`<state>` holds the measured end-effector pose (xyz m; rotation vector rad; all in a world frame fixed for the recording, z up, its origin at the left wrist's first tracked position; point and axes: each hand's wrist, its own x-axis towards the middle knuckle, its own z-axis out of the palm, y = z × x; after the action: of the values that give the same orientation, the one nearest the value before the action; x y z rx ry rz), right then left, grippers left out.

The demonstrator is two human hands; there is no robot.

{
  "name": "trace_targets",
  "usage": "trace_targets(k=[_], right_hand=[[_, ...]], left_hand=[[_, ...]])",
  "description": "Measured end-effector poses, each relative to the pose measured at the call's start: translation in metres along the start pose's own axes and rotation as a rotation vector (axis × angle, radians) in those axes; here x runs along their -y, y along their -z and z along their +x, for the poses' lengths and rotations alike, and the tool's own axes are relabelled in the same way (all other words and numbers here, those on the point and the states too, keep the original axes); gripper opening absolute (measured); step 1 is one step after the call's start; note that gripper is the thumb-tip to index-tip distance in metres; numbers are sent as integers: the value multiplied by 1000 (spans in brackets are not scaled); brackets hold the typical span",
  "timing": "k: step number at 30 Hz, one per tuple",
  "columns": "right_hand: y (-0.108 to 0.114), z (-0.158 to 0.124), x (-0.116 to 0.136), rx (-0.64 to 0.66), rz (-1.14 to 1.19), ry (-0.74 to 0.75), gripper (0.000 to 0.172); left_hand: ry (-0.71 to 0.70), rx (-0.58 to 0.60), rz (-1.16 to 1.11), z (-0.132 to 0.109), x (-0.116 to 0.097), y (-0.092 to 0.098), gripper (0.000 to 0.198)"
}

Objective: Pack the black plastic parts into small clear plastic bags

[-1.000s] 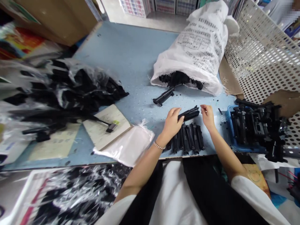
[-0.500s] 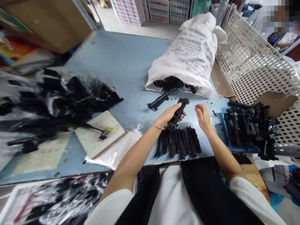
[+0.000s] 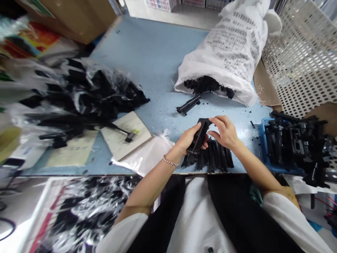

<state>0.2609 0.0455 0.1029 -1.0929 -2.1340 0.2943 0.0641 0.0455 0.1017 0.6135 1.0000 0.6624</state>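
My left hand [image 3: 187,140] is closed around a long black plastic part [image 3: 201,135], which tilts up and away from me. My right hand [image 3: 225,131] is at the far end of this part, index fingertip against its corner, thumb lower and apart from the finger. Just under both hands, several narrow black parts [image 3: 212,158] lie side by side in a row along the table's front edge. Another black part [image 3: 188,105] rests on the blue table [image 3: 147,49] beyond my hands, near the mouth of a white woven sack [image 3: 229,49] holding more black pieces.
A blue basket [image 3: 264,140] heaped with black parts stands at the right, by a perforated cream crate [image 3: 302,52]. To the left lie bagged black parts [image 3: 100,91] and a pale board [image 3: 123,140]. Small black scraps dot the table.
My right hand has come left to the far end of the part, which my left hand still holds. The view has tipped down and shifted left.
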Motion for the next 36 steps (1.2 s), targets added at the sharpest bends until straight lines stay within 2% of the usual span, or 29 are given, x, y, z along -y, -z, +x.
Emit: trace_targets(k=[2,5,8,11,13,15,17,20,23,25,27,29,31,34,36], right_hand=[[1,-4,11,91,-59,123,52],[-14,-13,32,188,-112,183,51],[-31,-20,41,230,-88,54,51],[-31,-33,30,337,-50,-177,55],[-23,-49,17,390,-81,-242,53],[-17,-70,3,405,-163,-218,50],[-15,-87,-7,404,-243,-171,51],[-20,-90,-14,320,-352,-162,44],[-20,-65,-10,252,-440,-64,42],[-15,-43,-7,287,-461,76,42],[-10,-24,-6,357,-454,211,40],[-6,-9,-6,399,-444,268,43],[-4,1,-6,350,-461,190,48],[-4,3,5,221,-463,58,52],[-8,-6,22,206,-414,143,52]], left_hand=[[10,-20,-38,0,2,0,51],[-102,-112,-100,3,8,-7,53],[-274,-210,-93,3,14,-8,57],[-384,-333,79,-6,18,16,56],[-340,-375,202,-14,24,40,53],[-199,-377,259,-20,36,60,52],[-60,-381,228,-20,54,68,52],[-14,-376,105,-9,77,55,52],[-85,-315,71,-3,79,30,50],[-71,-189,111,-8,70,17,51],[25,-21,144,-18,59,7,56],[120,80,125,-25,50,1,63],[93,54,71,-28,46,-2,63],[-13,-96,-25,-21,47,-1,59],[-56,-162,-84,-13,49,3,56]])
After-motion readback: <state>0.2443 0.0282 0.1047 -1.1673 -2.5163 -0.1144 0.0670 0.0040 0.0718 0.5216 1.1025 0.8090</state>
